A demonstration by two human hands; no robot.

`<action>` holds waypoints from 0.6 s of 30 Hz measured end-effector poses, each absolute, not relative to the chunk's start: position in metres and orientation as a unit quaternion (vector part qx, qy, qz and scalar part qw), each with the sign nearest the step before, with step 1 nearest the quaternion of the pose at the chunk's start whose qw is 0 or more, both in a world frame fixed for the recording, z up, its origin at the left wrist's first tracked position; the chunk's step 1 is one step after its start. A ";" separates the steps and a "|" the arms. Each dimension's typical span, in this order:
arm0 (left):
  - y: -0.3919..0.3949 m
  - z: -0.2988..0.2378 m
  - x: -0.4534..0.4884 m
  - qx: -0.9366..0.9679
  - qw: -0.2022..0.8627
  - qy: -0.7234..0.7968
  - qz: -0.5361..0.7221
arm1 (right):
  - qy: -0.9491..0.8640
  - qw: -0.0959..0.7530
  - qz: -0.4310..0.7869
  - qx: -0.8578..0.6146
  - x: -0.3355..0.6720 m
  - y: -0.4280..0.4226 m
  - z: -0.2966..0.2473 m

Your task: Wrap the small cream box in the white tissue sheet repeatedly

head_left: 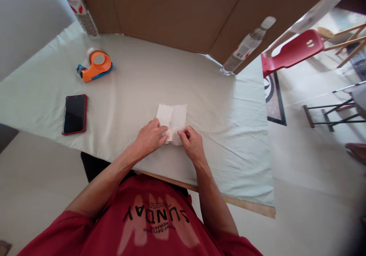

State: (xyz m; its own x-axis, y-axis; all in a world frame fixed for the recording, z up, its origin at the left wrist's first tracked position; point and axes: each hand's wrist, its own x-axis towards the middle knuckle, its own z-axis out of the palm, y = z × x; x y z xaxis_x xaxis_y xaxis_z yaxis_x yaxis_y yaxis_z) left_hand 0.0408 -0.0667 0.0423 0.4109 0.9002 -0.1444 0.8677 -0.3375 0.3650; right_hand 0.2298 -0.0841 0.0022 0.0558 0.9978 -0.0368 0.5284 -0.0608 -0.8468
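A creased white sheet of thin paper (178, 115), like a tissue, lies flat on the cloth in front of me. Its near part is folded over or bunched, and a small patch with an orange-beige pattern (170, 135) shows there; I cannot make out what it is. My left hand (152, 136) grips the near left part of the sheet between thumb and fingers. At the near right corner, my right hand (191, 141) pinches the sheet between thumb and curled fingers.
A phone in a red case (74, 115) and an orange tape dispenser (97, 66) lie to the left on the cloth-covered table (134, 80). Water bottles (81, 15) (246, 48) stand by the cardboard panel (171, 15) at the back. A red chair (294, 52) is off the right side.
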 end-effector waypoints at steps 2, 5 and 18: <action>-0.066 0.044 0.042 0.812 0.210 0.544 0.026 | -0.584 0.371 0.353 -0.630 0.224 -0.084 0.004; -0.064 0.047 0.044 0.804 0.231 0.548 0.010 | -0.560 0.404 0.393 -0.607 0.214 -0.081 0.006; -0.066 0.041 0.048 0.796 0.249 0.549 0.048 | -0.523 0.384 0.533 -0.542 0.210 -0.086 0.020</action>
State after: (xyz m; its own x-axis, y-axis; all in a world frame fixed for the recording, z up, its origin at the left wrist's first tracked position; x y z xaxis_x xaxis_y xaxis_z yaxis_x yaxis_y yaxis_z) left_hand 0.0478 -0.0663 0.0406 0.3918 0.8985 -0.1981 0.8509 -0.2720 0.4494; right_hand 0.2104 -0.0857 0.0201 -0.1161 0.9774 -0.1766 0.1576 -0.1575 -0.9749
